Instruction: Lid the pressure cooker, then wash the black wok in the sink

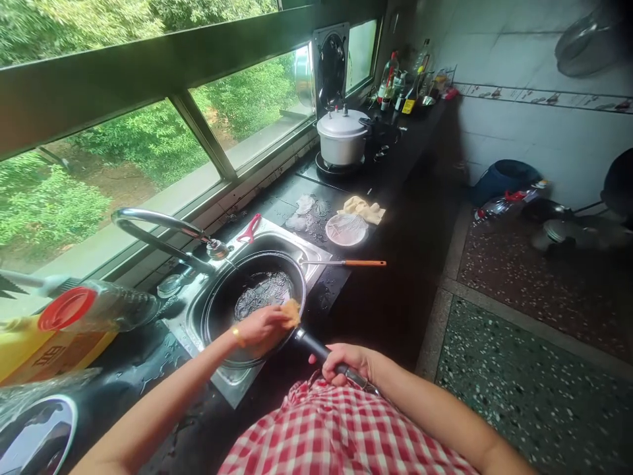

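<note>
Black pan [257, 297] in sink [316, 254] | left hand [262, 328] clenched on sponge [291, 312], scrubbing | right hand [346, 363] grasping handle [311, 343], steadying it.

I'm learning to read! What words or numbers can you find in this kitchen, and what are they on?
Yellow plastic oil jug: red characters, too blurred to read.
Sauce bottles on the far counter: labels too small to read.
Nothing else carries readable text.
</note>
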A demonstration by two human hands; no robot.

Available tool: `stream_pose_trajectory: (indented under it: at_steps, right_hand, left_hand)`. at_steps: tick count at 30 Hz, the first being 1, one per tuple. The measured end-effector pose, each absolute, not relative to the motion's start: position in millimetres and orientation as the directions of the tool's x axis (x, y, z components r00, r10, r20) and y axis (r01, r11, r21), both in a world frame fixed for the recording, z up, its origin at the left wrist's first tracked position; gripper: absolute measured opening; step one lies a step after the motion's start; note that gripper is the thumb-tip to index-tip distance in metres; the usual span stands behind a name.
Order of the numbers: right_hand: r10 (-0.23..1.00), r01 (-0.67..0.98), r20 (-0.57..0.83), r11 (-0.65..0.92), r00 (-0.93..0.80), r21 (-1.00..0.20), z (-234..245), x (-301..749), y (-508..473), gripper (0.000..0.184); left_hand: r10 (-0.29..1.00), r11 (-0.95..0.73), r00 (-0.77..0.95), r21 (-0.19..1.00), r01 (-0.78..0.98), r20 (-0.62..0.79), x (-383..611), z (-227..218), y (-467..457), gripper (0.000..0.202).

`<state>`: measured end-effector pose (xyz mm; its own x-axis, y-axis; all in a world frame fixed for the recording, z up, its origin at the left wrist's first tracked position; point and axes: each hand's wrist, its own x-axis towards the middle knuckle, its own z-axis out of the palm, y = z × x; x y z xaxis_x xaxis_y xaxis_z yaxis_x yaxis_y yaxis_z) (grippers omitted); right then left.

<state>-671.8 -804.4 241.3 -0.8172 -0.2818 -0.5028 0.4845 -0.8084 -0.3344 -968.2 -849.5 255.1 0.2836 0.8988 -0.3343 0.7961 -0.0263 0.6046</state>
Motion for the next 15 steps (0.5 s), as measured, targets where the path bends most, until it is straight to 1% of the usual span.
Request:
stream_pose_trajectory:
  at_steps: [1,2,4,5,6,7,8,10,12,15]
  right_hand:
    - [-0.286,0.482,-0.492,-0.810,-0.822,-0.334,240,-671,-805,0.055]
    - [-0.296,0.484,-0.480,-0.809,-0.826,-0.333,239,-671,-805,0.055]
    - [-0.307,0.487,-0.468,-0.807,-0.829,-0.334,237,-669,-805,0.057]
    - [-0.302,0.485,-0.470,-0.807,-0.829,-0.337,237,-669,-805,0.059]
    - [-0.289,0.476,-0.475,-0.811,-0.831,-0.341,237,-669,-805,0.060]
    - [-0.273,0.466,-0.481,-0.814,-0.833,-0.345,238,-669,-806,0.061]
    - [-0.259,0.457,-0.487,-0.819,-0.834,-0.348,239,-670,-807,0.061]
    - [-0.239,0.445,-0.500,-0.826,-0.833,-0.346,241,-671,-809,0.061]
    - [-0.240,0.446,-0.505,-0.828,-0.829,-0.338,244,-672,-810,0.061]
    - [-0.250,0.446,-0.492,-0.830,-0.834,-0.334,245,-670,-809,0.059]
  left_hand:
    - [0.895,0.042,0.211,0.545,0.838,-0.393,-985,256,-854,0.047]
    - [0.899,0.136,0.076,0.440,0.888,-0.430,-1003,254,-856,0.049]
    - [0.870,0.349,-0.243,0.188,0.918,-0.428,-1033,245,-854,0.049]
    - [0.834,0.438,-0.369,0.087,0.895,-0.410,-1044,237,-851,0.047]
    - [0.792,0.512,-0.462,0.022,0.859,-0.399,-1050,227,-848,0.044]
    - [0.753,0.582,-0.531,0.016,0.813,-0.389,-1053,218,-844,0.041]
    - [0.720,0.648,-0.584,0.059,0.760,-0.376,-1052,208,-840,0.039]
    - [0.667,0.740,-0.662,0.206,0.640,-0.340,-1044,192,-830,0.036]
    - [0.653,0.753,-0.700,0.347,0.559,-0.289,-1036,183,-815,0.039]
    - [0.612,0.749,-0.766,0.453,0.484,-0.194,-1023,180,-787,0.047]
